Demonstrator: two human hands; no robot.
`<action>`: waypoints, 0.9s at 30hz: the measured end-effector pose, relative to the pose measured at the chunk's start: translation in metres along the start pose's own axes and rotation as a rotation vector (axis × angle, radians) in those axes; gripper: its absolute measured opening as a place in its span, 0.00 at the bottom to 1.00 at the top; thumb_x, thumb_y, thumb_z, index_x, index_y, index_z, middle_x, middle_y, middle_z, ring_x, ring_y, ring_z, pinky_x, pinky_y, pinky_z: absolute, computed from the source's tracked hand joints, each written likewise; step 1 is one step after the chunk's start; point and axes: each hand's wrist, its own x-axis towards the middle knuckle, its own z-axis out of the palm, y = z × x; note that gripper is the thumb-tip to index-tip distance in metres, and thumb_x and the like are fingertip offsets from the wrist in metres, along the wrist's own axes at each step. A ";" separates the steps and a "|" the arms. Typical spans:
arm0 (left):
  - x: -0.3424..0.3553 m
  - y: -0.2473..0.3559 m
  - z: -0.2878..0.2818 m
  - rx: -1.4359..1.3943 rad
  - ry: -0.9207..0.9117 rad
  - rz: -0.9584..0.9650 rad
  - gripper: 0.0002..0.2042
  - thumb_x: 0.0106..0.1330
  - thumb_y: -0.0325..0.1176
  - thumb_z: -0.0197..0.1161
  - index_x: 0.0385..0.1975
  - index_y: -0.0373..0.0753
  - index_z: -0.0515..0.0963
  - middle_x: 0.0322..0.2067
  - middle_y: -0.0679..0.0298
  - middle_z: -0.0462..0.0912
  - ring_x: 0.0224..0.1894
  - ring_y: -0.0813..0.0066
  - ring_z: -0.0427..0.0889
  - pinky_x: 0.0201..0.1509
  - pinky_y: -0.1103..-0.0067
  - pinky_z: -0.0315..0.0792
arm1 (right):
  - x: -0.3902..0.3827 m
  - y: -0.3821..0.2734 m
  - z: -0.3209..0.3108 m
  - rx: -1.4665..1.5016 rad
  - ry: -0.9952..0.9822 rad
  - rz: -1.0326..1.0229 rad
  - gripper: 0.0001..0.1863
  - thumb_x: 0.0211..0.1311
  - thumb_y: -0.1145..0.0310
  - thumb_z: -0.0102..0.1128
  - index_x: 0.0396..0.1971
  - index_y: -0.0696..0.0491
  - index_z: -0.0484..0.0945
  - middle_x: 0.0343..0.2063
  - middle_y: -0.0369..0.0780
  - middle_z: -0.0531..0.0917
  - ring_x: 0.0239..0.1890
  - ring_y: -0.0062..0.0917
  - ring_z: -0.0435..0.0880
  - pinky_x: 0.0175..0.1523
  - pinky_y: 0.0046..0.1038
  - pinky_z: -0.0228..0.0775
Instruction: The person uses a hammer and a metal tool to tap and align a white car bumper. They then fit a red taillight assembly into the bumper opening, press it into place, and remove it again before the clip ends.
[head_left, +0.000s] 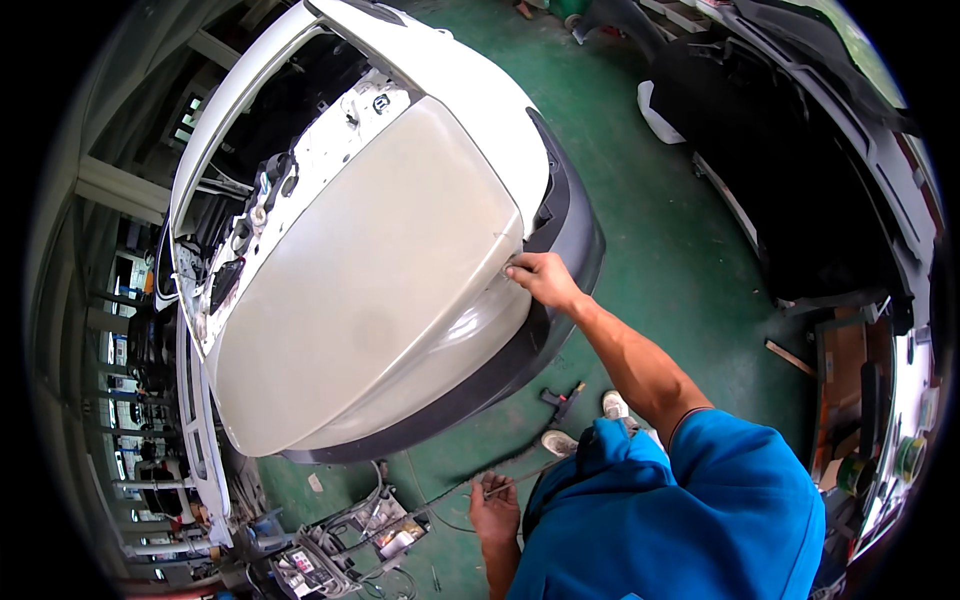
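While the right grip (542,277), fingertips bunched together, touches the beige panel (375,260), light pressure seems best; the left grip (494,513) pinches a thin stick (498,490).

A large black panel (765,170) borders the green floor (680,270) near brown cardboard (845,352).

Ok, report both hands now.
Left hand: closed on a thin grey rod-like object.
Right hand: curled at edge of the smooth beige car panel; grip unclear.
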 end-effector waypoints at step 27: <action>-0.022 -0.017 -0.005 -0.063 0.093 0.009 0.19 0.75 0.48 0.58 0.46 0.34 0.77 0.41 0.59 0.82 0.47 0.64 0.82 0.56 0.73 0.77 | 0.004 0.001 0.013 0.362 -0.148 0.348 0.14 0.69 0.65 0.62 0.38 0.63 0.84 0.18 0.33 0.75 0.19 0.18 0.70 0.25 0.27 0.65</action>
